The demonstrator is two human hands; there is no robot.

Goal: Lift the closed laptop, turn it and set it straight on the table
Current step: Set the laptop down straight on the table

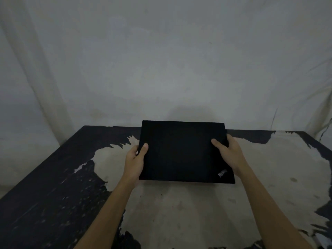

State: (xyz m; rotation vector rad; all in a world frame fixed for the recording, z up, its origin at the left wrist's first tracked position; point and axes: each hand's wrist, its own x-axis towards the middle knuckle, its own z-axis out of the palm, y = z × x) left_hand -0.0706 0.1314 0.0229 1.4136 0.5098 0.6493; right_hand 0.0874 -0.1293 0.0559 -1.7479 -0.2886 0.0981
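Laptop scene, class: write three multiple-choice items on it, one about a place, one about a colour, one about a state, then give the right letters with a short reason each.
1. Where is the logo on the laptop?
A. near right corner of the lid
B. far left corner of the lid
C. middle of the lid

2. What colour is the laptop?
A. silver
B. black
C. white

3. How is the laptop held?
A. by one hand only
B. by no hand
C. by both hands, one on each side edge

Answers: 1 A, the logo sits at the near right corner. 2 B, the lid is black all over. 3 C, the left hand grips the left edge and the right hand the right edge, thumbs on top, over the worn table.
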